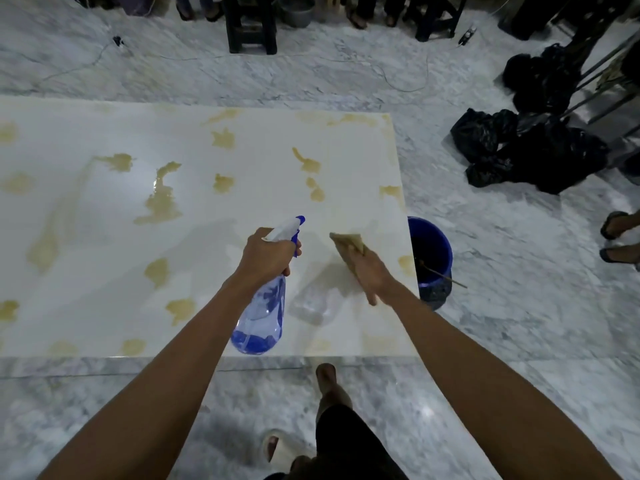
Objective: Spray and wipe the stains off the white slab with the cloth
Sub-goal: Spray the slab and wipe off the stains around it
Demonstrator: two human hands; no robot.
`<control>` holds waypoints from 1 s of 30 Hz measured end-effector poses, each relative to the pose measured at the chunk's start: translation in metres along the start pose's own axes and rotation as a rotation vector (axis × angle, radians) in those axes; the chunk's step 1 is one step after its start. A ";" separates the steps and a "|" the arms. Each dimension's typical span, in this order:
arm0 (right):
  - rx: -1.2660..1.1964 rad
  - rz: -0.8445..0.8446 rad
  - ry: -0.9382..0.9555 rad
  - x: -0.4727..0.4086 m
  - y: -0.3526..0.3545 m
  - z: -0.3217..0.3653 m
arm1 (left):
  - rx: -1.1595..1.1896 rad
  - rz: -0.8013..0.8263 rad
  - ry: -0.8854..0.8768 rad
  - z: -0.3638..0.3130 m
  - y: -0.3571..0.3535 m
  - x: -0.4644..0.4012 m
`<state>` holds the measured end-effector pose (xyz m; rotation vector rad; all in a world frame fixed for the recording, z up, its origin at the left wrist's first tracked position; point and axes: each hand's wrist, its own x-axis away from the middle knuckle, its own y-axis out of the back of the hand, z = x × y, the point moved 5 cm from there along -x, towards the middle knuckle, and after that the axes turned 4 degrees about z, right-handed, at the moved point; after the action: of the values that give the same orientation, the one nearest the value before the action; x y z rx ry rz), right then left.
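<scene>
The white slab lies flat on the marble floor, dotted with several yellow-brown stains. My left hand grips the neck of a clear blue spray bottle, its white and blue nozzle pointing away over the slab. My right hand presses a brownish cloth flat on the slab near its right edge. A pale smear spreads on the slab beside the cloth.
A blue bucket with a stick in it stands against the slab's right edge. Black plastic bags pile up at the right. Stools and people's feet line the far side; sandalled feet stand at the right. My own leg is below.
</scene>
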<state>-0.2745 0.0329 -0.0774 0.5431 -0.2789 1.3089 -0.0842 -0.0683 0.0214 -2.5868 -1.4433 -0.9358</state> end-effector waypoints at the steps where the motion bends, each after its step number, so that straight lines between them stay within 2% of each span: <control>1: -0.076 0.002 -0.027 -0.012 0.012 0.015 | -0.007 -0.013 -0.016 -0.009 0.007 -0.008; 3: -0.104 -0.045 -0.032 -0.046 0.032 0.048 | -0.017 -0.043 -0.046 -0.025 0.023 -0.030; 6: 0.089 -0.085 0.138 -0.125 0.044 0.102 | -0.011 -0.086 -0.064 -0.044 0.046 -0.071; 10: 0.579 -0.084 0.280 -0.272 0.034 0.146 | -0.011 -0.131 -0.085 -0.054 0.066 -0.124; 12: 0.957 -0.114 0.218 -0.331 0.020 0.151 | -0.040 -0.143 -0.094 -0.049 0.071 -0.143; 14: 1.193 -0.020 0.096 -0.362 -0.002 0.135 | -0.049 -0.155 -0.092 -0.041 0.074 -0.154; 16: 1.219 -0.001 0.029 -0.370 -0.016 0.114 | -0.041 -0.156 -0.076 -0.034 0.076 -0.161; 21: 1.187 -0.042 0.021 -0.335 -0.023 0.098 | -0.040 -0.121 -0.074 -0.025 0.084 -0.150; 24: 1.212 -0.064 0.041 -0.287 -0.038 0.076 | -0.082 -0.095 -0.084 -0.021 0.089 -0.128; 30: 1.171 -0.032 -0.053 -0.175 -0.076 0.020 | -0.105 -0.006 -0.075 -0.003 0.094 -0.066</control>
<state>-0.2427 -0.1356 -0.1631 1.5492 0.5081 1.3388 -0.0375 -0.1723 0.0131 -2.7212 -1.4588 -0.9504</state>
